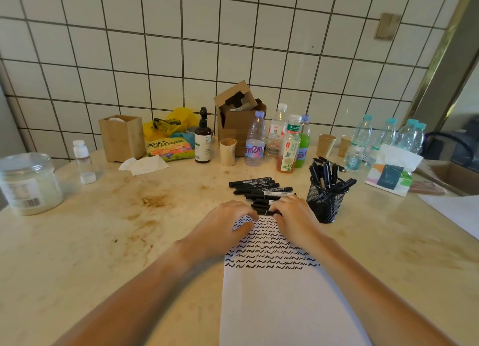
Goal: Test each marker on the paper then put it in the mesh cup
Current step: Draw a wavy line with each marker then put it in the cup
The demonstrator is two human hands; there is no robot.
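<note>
Both your left hand (228, 222) and right hand (293, 216) pinch one marker (265, 211) above the paper's (280, 294) far edge, so uncap straight, scribble, then reach right to the mesh cup (325, 203).

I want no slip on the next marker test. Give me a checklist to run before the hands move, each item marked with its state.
1. Marker in hand: both the left hand and right hand meet at a black marker at the top edge of the paper; whether it is firmly gripped: cannot tell.
2. Cap off: cannot tell, fingers hide it.
3. Blank space on the paper: ok, the lower part is unmarked below the squiggle rows.
4. Mesh cup within reach, upright: ok, just beside the right hand.
5. Room in the cup: cannot tell, it already holds many markers.
6. Untested markers left: ok, a pile lies beyond the hands.
</note>
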